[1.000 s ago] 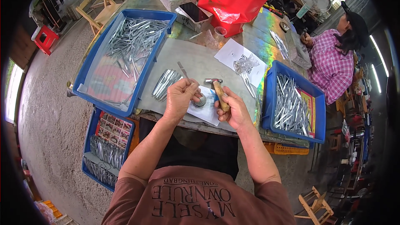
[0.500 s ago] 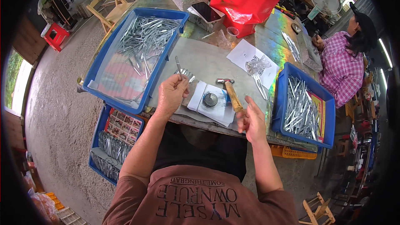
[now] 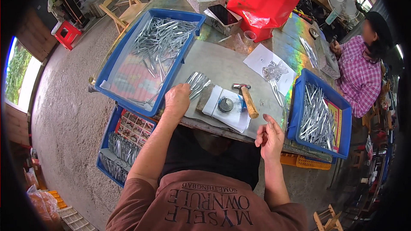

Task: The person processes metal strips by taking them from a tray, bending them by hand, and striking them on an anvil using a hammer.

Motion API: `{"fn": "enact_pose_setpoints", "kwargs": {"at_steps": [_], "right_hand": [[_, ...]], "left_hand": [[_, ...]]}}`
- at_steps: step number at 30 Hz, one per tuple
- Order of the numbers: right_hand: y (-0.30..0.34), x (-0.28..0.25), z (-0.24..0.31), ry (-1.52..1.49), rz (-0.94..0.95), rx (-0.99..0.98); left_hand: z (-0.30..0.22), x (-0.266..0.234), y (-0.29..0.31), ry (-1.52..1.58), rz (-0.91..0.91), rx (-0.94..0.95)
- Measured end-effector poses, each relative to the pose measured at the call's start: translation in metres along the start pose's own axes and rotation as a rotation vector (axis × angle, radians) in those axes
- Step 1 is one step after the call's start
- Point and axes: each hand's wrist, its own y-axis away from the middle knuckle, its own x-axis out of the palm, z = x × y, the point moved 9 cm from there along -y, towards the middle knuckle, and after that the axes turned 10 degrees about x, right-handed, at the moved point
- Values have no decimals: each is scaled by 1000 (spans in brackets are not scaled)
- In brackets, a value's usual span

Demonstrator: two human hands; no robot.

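Note:
My left hand [image 3: 177, 99] is curled, back upward, between the left blue tray and a small fanned pile of thin metal strips [image 3: 198, 83]. Its fingertips are partly hidden, so whatever they hold cannot be made out. Off the table's front edge hovers my right hand [image 3: 269, 138], empty, with its fingers loosely apart. A round dark metal block [image 3: 225, 105] sits on folded white paper [image 3: 236, 122] between my hands. Beside the paper lies a small hammer [image 3: 250, 102] with a wooden handle, its metal head on the far side.
The left blue tray [image 3: 102, 75] and right blue tray [image 3: 346, 124] hold many metal strips. Further back are a red bag [image 3: 261, 4], a phone [image 3: 222, 14] and a printed sheet [image 3: 257, 58]. A person in a checked shirt [image 3: 359, 70] works at the right.
The upright metal strip in my left hand has gone from sight, and that hand has turned back-up, lower beside the pile. My right hand remains empty. The whole view has shifted slightly.

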Motion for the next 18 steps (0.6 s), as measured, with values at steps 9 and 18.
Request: {"fn": "enact_pose_setpoints", "kwargs": {"at_steps": [9,18], "right_hand": [[-1,3,-4,-33,20,22],[0,3,-11,13,1,27]], "left_hand": [[-23,13,4,-79,35,123],[-24,-5,11,-100,-96,97]]}}
